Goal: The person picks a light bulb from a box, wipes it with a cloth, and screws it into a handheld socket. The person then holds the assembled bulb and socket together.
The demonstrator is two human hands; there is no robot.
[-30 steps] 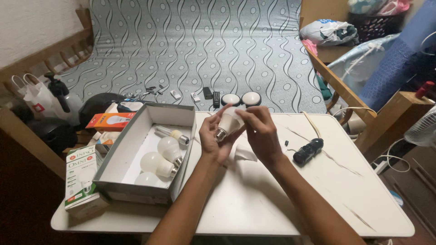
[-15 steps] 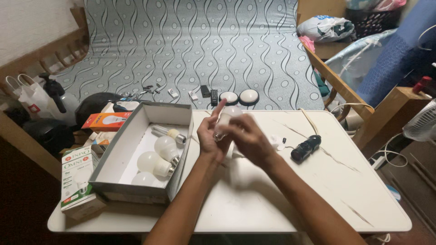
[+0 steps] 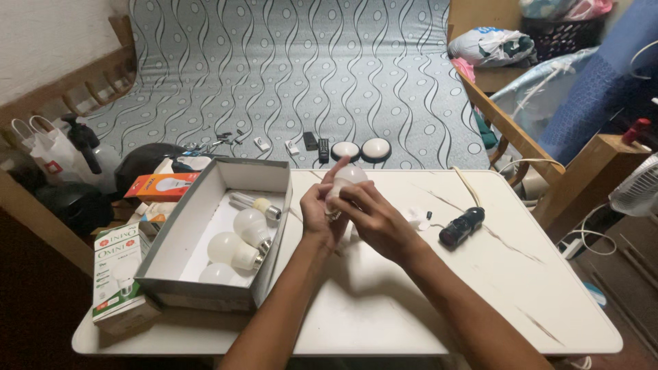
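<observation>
You have a white, frosted, pear-shaped light bulb (image 3: 348, 175) just above the centre of the frame, raised over the white marble-patterned table (image 3: 411, 301). Its rounded dome points up and away from you; the metal screw base is mostly hidden between your palms, so its condition cannot be told.

Your left hand (image 3: 318, 214) is curled narrowly around the bulb's lower part from the left, with the index finger stretched up along the dome. Your right hand (image 3: 373, 216) closes over the bulb from the right and front, fingers bent and pressed against its neck, so both hands grip the same bulb.

To the left of your hands sits an open grey cardboard box (image 3: 181, 270) holding several more white bulbs (image 3: 229, 248). A green-and-white bulb carton (image 3: 115, 274) lies at the table's lower-left corner, and an orange bulb carton (image 3: 161, 186) rests beyond the box. Right of your hands, a black plastic lamp socket (image 3: 461, 227) lies on the table, near a small white fragment (image 3: 415, 217). Two round white dome lights (image 3: 361, 149) lie on the grey wave-patterned mattress (image 3: 288, 75) past the table's far edge.
</observation>
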